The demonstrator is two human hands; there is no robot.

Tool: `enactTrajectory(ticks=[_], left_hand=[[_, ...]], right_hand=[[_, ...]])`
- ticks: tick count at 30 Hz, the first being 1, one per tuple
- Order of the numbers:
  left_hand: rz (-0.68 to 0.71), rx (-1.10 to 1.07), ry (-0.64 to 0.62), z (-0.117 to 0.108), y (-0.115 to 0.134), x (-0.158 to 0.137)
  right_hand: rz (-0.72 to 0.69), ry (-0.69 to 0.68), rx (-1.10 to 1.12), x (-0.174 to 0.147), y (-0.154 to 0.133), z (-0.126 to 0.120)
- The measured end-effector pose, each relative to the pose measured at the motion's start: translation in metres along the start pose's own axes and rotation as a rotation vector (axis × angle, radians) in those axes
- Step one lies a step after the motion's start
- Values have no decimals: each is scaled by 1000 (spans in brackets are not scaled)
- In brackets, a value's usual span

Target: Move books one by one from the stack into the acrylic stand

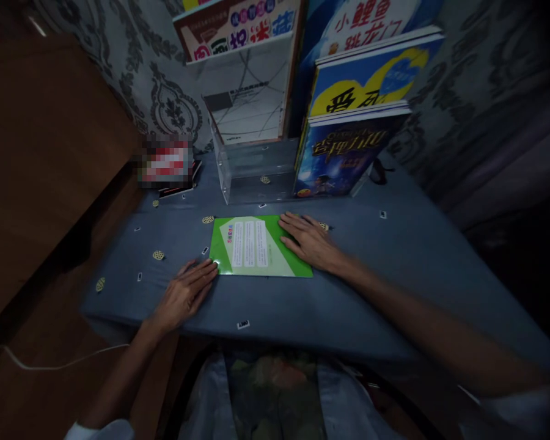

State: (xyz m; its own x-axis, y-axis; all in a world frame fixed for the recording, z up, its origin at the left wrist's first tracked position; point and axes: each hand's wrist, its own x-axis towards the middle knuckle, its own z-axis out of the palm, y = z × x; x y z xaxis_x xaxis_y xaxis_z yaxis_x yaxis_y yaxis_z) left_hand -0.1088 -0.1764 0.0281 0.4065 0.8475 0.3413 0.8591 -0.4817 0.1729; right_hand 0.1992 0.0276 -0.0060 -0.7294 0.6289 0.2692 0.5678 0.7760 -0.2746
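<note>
A thin green book (250, 244) with pale panels of small print lies closed and turned sideways near the table's front edge. My left hand (186, 293) rests flat on the tablecloth, its stretched fingertips touching the book's lower left corner. On the book's right part lies my right hand (309, 241), palm down with fingers extended over the green cover. Neither hand grips anything. Beyond the book stands a clear acrylic book rack (256, 183), with an open gap at its lower front left.
The blue-grey tablecloth (348, 305) bears pineapple prints. In the rack stand a dark blue book (343, 153), a blue-and-yellow book (371, 76) and a white book (256, 91). A blurred-out item (167, 164) lies at back left. A white cable (59, 368) hangs left.
</note>
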Motion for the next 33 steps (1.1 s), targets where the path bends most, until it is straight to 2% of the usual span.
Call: enactTrajectory(ticks=[7,16,21,27,33], left_hand=[[81,-32,-50,15,26,30],[222,-54,-191,46,77,95],[281,-53,-193,62,102,122],[267,-49,-148,73,110,126],[247,-123,-192,69,104,121]], right_hand=[[10,6,24,0,-3,-2],[55,-7,52,1,-10,-7],[61,-9,75,2,-9,-10],[64,-24,104,3,-7,-11],[50,3,108,3,-5,-8]])
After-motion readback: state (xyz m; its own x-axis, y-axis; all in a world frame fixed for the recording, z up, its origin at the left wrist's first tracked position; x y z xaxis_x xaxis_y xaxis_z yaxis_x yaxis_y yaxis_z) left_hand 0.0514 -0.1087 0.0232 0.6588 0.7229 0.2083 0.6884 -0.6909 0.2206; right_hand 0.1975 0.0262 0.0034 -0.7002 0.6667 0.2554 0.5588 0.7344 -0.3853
